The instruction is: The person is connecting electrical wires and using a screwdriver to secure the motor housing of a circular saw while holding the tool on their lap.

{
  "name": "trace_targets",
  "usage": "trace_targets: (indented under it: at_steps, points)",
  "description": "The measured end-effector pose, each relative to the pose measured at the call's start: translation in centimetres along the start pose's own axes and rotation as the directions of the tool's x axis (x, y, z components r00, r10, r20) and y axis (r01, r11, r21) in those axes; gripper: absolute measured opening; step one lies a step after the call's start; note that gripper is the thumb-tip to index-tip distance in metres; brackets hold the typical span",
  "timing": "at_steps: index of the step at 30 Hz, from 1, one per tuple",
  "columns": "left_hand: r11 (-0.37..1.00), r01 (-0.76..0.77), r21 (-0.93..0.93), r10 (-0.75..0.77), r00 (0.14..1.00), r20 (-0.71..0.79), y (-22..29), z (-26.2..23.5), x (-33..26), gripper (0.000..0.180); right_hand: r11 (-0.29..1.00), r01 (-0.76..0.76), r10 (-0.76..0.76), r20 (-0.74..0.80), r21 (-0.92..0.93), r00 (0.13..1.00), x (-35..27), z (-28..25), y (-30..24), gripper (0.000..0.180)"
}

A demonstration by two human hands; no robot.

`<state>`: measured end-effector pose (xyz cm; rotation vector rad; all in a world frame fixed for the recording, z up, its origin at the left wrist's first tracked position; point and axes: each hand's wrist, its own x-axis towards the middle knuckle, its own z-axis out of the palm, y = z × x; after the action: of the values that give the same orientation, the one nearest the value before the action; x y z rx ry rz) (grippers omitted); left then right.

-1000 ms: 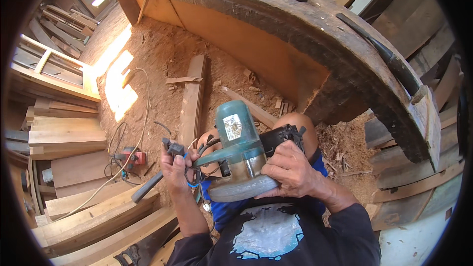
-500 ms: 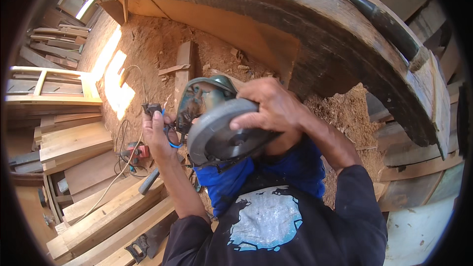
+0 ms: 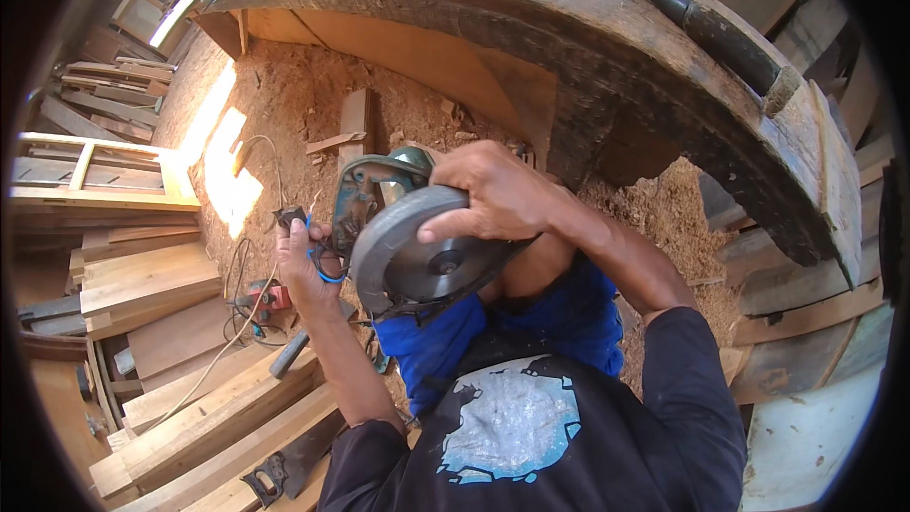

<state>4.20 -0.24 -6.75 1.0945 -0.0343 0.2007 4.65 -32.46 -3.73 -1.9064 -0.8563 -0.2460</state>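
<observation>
My right hand (image 3: 493, 194) grips a green circular saw (image 3: 355, 199) by its dark round guard, fingers over the top and thumb on the flat side. The saw's round blade (image 3: 441, 261) faces me, tilted, above my lap. To its left, my left hand (image 3: 308, 256) pinches a small black electrical part (image 3: 289, 216) between thumb and fingers. A blue wire (image 3: 330, 277) loops below those fingers, beside the saw's handle. Fine wire ends stick up next to the black part; whether it is a plug or a switch, I cannot tell.
A thick worn workbench (image 3: 569, 19) curves across the far side, with a black-handled chisel-like tool (image 3: 701, 24) on top. Planks (image 3: 209, 398) lie at left, near a handsaw (image 3: 268, 479) and a red power tool (image 3: 275, 298) with a cord. Sawdust (image 3: 664, 218) covers the ground.
The circular saw and my right hand have shifted slightly left. My left hand still pinches the black part, its fingers barely moved. The view has shifted a little.
</observation>
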Motion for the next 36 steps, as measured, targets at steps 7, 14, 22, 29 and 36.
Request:
trace_targets:
  at_steps: [7, 14, 22, 29, 36]
  points:
    - [0.995, -0.032, 0.099, 0.021, 0.994, 0.110, -0.1, 1.7, -2.1, 0.014, 0.992, 0.112, -0.116, -0.072, -0.060, 0.991, -4.1, -0.1, -1.1, 0.049]
    - [0.994, -0.078, 0.079, 0.066, 0.987, 0.150, 0.3, 1.9, -5.5, 0.026, 0.960, 0.099, -0.096, 0.025, -0.262, 0.995, -6.4, -0.2, -2.8, 0.056]
    - [0.983, -0.122, 0.135, 0.097, 0.980, 0.176, 1.3, 3.0, -8.6, 0.049, 0.974, -0.129, 0.096, 0.174, 0.187, 0.980, -4.7, -4.6, -3.5, 0.050]
    - [0.988, -0.117, 0.105, 0.093, 0.974, 0.206, 1.2, 3.7, -8.4, 0.044, 0.812, -0.204, 0.241, -0.004, -0.546, 0.970, 4.5, -2.9, 2.7, 0.032]
    - [0.995, -0.102, 0.022, 0.091, 0.952, 0.293, 0.8, 2.0, -7.2, 0.044, 0.899, -0.245, 0.404, 0.468, -0.363, 0.786, 15.7, 0.7, 4.5, 0.034]
